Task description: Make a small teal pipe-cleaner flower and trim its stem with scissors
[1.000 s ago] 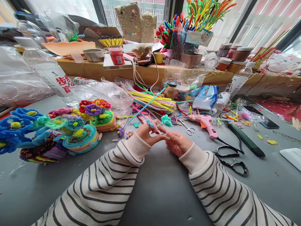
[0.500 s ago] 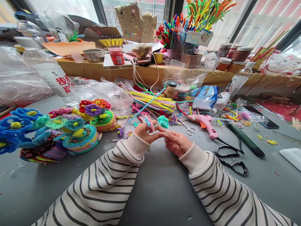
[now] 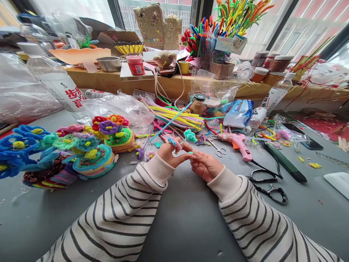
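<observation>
My left hand (image 3: pixel 171 154) and my right hand (image 3: pixel 205 165) meet at the fingertips above the grey table. Between them they pinch a thin teal stem, whose lower part is mostly hidden by the fingers. A fluffy teal flower (image 3: pixel 190 135) tops it, just above the fingertips. Against my left hand's fingers is a pink and light-blue fuzzy piece (image 3: pixel 174 142). Small scissors (image 3: pixel 217 147) lie right of the flower, and a bundle of coloured pipe cleaners (image 3: pixel 180 118) lies behind.
Fuzzy flowers (image 3: pixel 67 140) on coiled round bases stand at the left. To the right are a pink glue gun (image 3: pixel 237 143), black-handled scissors (image 3: pixel 269 185) and a dark green bar-shaped object (image 3: pixel 285 160). Behind are a jar (image 3: pixel 197 104) and a water bottle (image 3: pixel 58 85).
The teal flower has tilted and shifted slightly, now showing more of its side. The pink and light-blue piece has turned a little with my left hand's fingers.
</observation>
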{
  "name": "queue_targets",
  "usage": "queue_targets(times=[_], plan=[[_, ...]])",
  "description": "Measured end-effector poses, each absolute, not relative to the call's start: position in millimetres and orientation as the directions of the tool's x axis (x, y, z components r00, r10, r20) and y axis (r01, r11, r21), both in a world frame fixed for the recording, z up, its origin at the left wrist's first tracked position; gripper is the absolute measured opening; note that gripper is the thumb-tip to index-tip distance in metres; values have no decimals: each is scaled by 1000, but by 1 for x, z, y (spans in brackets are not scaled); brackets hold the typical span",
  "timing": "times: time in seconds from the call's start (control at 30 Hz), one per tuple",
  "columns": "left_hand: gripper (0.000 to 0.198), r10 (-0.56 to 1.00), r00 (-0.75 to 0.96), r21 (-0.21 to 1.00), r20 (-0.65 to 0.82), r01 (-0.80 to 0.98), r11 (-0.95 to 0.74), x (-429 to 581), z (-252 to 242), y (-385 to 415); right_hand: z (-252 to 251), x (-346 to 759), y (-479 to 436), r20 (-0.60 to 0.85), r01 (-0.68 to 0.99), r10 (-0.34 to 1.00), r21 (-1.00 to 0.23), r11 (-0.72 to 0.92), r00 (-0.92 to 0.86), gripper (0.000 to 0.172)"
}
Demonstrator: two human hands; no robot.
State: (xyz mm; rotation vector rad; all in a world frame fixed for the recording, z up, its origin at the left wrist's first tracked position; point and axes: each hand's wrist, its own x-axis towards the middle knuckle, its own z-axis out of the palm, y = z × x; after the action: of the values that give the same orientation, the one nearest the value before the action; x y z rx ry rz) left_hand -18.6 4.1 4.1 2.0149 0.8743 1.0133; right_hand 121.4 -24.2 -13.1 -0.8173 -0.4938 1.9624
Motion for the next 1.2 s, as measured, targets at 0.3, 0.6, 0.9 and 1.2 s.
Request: queue_targets(times=[0.3,0.6,0.9,1.2], plan=[[32,808,451,836,379,207,-508,-18,3,3,-15,123,-24,-304,-600,884,-651,-466,-356,42],[42,819,392,783,418,301,-544,-19,-5,5,-18,124,-22,-318,-596,882,-652,-469,-347,36],[39,813,439,796,382,290,-531,-19,-6,6,-19,124,-22,-373,-588,876,-649,-483,-307,37],[12,784,519,829,340,229,-510,-16,4,0,-17,123,-23,-374,-624,874,-613,-484,-311,30]])
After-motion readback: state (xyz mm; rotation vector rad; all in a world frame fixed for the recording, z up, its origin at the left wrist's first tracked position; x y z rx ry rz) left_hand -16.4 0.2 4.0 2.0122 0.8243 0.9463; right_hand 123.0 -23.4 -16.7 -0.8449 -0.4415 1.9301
